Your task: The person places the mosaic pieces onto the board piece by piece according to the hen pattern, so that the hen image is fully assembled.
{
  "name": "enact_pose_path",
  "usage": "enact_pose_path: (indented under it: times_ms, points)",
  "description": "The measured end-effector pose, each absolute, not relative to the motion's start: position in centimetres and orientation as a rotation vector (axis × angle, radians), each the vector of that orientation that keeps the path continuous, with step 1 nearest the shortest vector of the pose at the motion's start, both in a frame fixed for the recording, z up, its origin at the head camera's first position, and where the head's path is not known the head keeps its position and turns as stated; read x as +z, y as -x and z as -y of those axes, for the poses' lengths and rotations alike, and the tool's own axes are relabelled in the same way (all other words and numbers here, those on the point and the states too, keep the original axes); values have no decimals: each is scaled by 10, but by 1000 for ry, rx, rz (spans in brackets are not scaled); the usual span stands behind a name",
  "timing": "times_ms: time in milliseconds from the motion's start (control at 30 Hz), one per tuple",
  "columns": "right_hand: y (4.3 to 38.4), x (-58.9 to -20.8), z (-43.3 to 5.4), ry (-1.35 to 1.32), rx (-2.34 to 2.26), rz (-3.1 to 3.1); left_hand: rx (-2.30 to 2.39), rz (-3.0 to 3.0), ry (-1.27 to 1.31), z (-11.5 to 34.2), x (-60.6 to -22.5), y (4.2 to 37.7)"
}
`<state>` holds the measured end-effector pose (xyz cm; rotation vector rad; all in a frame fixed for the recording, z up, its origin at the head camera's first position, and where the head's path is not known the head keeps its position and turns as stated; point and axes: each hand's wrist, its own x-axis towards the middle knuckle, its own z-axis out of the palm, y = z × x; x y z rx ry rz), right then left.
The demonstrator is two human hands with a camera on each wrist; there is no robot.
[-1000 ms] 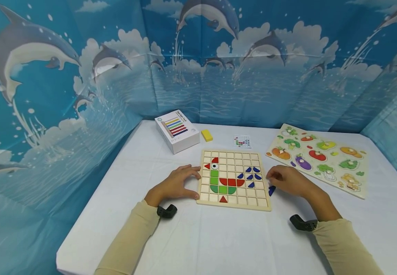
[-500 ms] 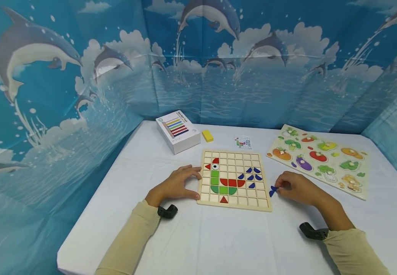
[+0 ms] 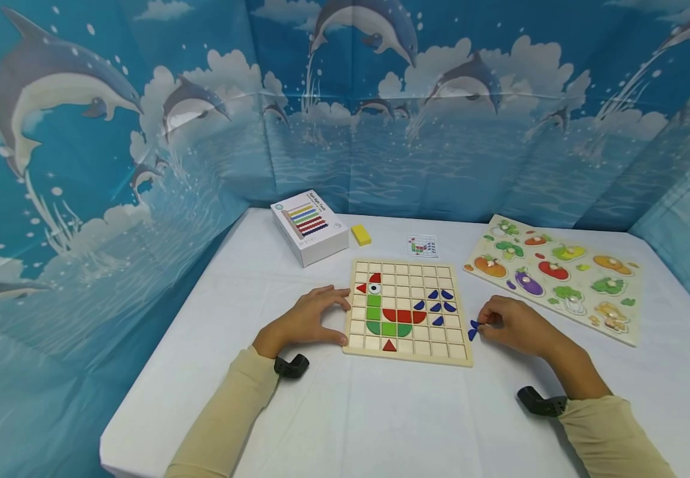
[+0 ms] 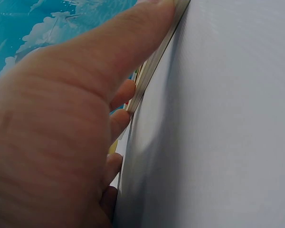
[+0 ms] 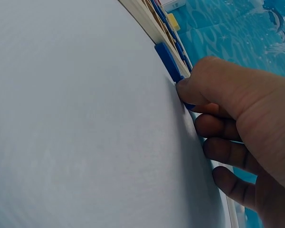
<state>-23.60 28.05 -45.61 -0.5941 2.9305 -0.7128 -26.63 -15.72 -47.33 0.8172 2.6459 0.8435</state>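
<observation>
A wooden grid board [image 3: 406, 273] lies on the table with red, green and blue pieces forming a bird-like picture. My left hand [image 3: 304, 320] touches the board's left edge, thumb [image 4: 133, 35] and fingers spread apart along it. Just off the board's right edge, my right hand [image 3: 515, 324] pinches a blue petal-shaped piece [image 3: 474, 324] between thumb and forefinger. Another blue piece [image 3: 472, 334] lies right beside it, against the board's side. In the right wrist view, the thumb [image 5: 192, 90] covers part of the blue pieces.
Behind the board lie a small pattern card [image 3: 422, 245] and a yellow block [image 3: 361, 235]. A white box [image 3: 321, 247] stands at the back left. A vegetable puzzle board [image 3: 560, 279] lies to the right. A dolphin-printed curtain [image 3: 345, 166] hangs behind the table.
My right hand has shifted right and slightly down from the board's edge to the loose blue pieces and now pinches one. My left hand has stayed at the board's edge.
</observation>
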Motion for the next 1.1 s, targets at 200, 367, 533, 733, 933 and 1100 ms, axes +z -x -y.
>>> enact_pose_path:
  times_ms: [200, 367, 533, 733, 933, 1100]
  points:
    - [235, -456, -281, 594, -708, -2946, 851, -2643, -822, 157, -473, 266]
    - [236, -456, -282, 609, -719, -2956, 846, -2645, -823, 156, -471, 266]
    - [237, -456, -281, 604, -733, -2959, 837, -2643, -816, 156, -472, 266]
    - [238, -453, -274, 621, -764, -2974, 846, -2643, -821, 158, -473, 266]
    - [243, -451, -263, 604, -748, -2999, 859, -2642, -827, 159, -475, 268]
    - [245, -452, -254, 606, -770, -2975, 863, -2643, -829, 159, -478, 269]
